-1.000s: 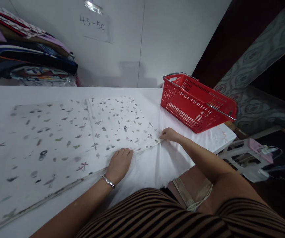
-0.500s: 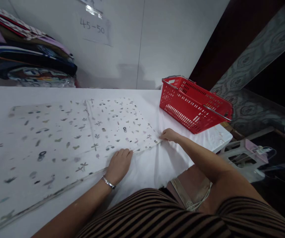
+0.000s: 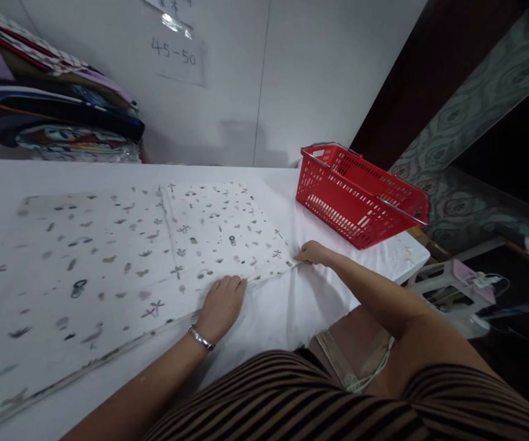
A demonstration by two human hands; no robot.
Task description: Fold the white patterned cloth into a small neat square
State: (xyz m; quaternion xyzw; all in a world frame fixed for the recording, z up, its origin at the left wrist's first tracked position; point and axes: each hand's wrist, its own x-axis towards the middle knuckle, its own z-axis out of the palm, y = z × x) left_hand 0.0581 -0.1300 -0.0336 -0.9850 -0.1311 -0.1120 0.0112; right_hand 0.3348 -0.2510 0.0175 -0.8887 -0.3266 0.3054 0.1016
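Observation:
A white printed cloth with small dark motifs lies spread flat on the white-covered table. My left hand, a bracelet at its wrist, rests on the cloth's near edge with fingers curled over the hem. At the cloth's right corner, my right hand has its fingers closed in a pinch on that corner.
A red plastic basket stands on the table's far right end. Folded fabrics are stacked at the back left against the white wall, which carries a label reading 45-50. A white stool stands on the floor to the right.
Neither hand has shifted on the cloth. Only the view has drifted slightly.

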